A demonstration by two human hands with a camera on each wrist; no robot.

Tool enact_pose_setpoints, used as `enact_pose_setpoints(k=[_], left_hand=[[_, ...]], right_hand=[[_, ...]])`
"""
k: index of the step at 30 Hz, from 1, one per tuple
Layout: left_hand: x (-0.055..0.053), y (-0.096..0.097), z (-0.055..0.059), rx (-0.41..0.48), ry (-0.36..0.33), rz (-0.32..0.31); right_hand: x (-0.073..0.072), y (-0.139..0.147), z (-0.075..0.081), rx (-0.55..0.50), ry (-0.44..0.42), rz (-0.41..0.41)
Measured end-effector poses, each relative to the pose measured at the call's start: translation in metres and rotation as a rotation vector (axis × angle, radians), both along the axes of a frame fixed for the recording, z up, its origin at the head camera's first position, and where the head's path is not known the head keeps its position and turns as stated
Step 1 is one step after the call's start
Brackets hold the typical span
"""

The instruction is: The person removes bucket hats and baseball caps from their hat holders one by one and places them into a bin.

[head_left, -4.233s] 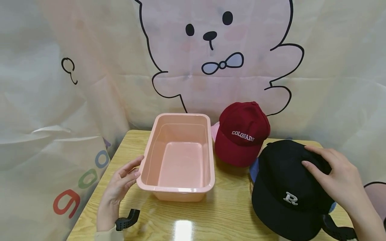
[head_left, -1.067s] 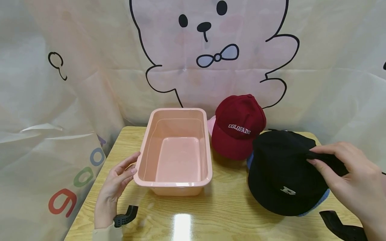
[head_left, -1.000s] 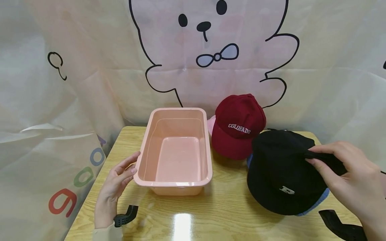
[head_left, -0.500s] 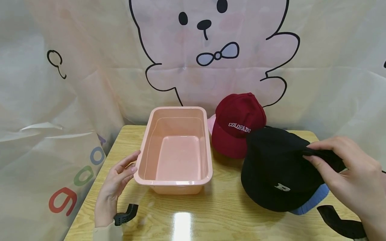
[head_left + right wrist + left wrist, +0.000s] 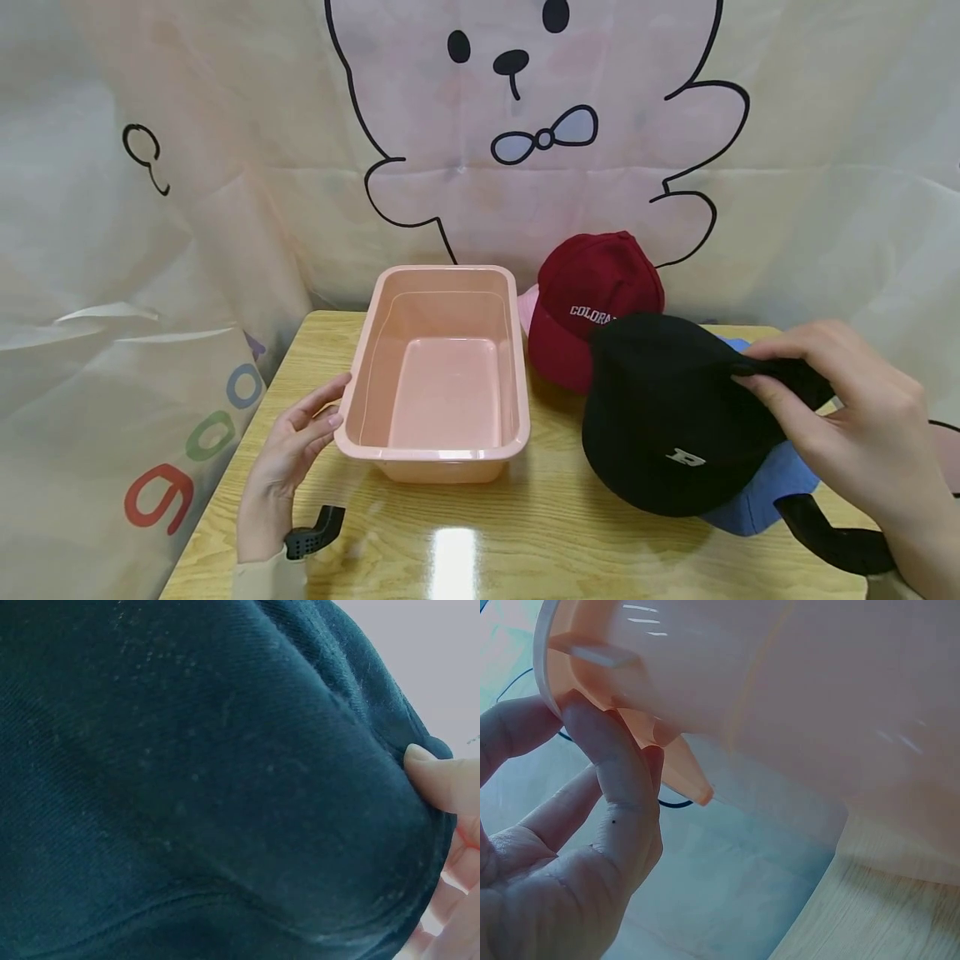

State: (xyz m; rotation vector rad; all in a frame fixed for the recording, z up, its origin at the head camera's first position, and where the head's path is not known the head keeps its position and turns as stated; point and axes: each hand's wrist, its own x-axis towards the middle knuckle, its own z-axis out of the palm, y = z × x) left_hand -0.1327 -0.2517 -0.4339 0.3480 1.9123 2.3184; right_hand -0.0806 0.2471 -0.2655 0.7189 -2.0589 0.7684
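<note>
My right hand (image 5: 862,425) pinches the crown of a black baseball cap (image 5: 667,417) with a white letter on its front. The cap hangs tilted, brim toward me, in front of a blue cap (image 5: 772,492) on the table. Close up in the right wrist view, the thumb (image 5: 442,780) presses into the black cloth. On the left, my left hand (image 5: 288,471) holds the rim of a pink plastic tub (image 5: 442,456), with nothing inside it. The left wrist view has its fingers (image 5: 619,765) curled at the tub's rim.
A dark red cap (image 5: 566,350) with white lettering stands behind the black one, partly covered by it. Something pink (image 5: 528,307) peeks out between tub and red cap. Behind the wooden table (image 5: 390,542) hangs a printed cloth (image 5: 480,200).
My right hand has gripped the black cap's crown and lifted it leftward off the blue cap, which now shows more. The black cap covers part of the red one. My left hand stays at the tub.
</note>
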Motion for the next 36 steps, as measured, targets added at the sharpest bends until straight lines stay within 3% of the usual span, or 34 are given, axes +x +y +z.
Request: enact_pose_setpoints(k=[6, 36], left_hand=[[-0.001, -0.002, -0.002, -0.002, 0.001, -0.011], [-0.001, -0.002, -0.003, 0.011, -0.001, -0.022]], right_hand=[[-0.007, -0.006, 0.005, -0.03, 0.018, 0.098], [-0.041, -0.051, 0.036, -0.022, 0.014, 0.2]])
